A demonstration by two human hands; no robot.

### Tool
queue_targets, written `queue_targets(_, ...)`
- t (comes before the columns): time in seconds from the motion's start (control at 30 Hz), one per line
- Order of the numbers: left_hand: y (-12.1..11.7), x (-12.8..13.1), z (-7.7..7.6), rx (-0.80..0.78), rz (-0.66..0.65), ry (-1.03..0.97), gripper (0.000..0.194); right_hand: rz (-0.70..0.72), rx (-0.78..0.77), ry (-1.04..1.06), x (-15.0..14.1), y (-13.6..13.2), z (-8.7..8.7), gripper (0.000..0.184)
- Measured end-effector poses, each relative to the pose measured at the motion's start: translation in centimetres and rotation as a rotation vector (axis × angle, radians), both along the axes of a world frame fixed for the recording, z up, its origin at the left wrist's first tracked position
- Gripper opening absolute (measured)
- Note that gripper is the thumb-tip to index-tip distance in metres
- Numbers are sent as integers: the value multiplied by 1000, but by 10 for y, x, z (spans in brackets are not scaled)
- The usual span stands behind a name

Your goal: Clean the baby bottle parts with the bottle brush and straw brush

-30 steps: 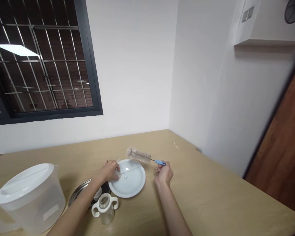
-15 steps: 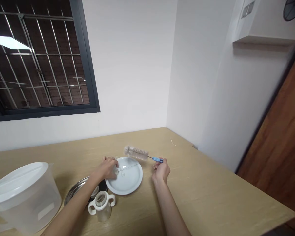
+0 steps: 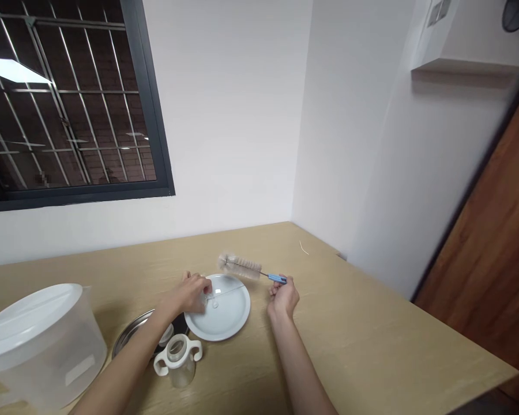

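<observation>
My right hand (image 3: 282,298) is closed around the blue handle of a bottle brush (image 3: 247,267). The brush's long axis runs away from that hand to its left and slightly further from me, bristle head out past the far rim of the white plate (image 3: 231,323), lifted clear of it as far as I can tell.

My left hand (image 3: 194,293) sits at the near-left edge of the same plate, fingers curled in a pinch on a small clear part (image 3: 207,298); it is too small for me to name more exactly. A thin straw-like rod (image 3: 229,290) lies across the plate from that pinch toward the right hand.

So the bristle tip lies between my two hands, beyond the plate, pointing roughly toward the space just past my left hand. The left hand is the nearer of the two to the bristles; the right has only the handle end.

Near my left forearm stands a two-handled cup top (image 3: 177,356) on a clear cup, beside a metal tray (image 3: 128,338). Further left is a big translucent lidded container (image 3: 38,346). All rest on the wooden table (image 3: 372,340).
</observation>
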State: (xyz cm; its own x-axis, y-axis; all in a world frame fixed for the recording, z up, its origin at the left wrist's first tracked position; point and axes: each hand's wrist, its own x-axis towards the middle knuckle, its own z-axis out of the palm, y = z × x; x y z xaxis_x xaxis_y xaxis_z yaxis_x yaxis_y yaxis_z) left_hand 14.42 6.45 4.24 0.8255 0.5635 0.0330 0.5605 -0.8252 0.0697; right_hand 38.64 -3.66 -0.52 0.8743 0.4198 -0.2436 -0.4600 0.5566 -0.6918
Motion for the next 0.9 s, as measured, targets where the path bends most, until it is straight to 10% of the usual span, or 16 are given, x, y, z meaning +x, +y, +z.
queue_targets(0.9, 0, 9, -4, 147, -6, 93, 67, 21, 25, -16, 2, -1, 0, 21)
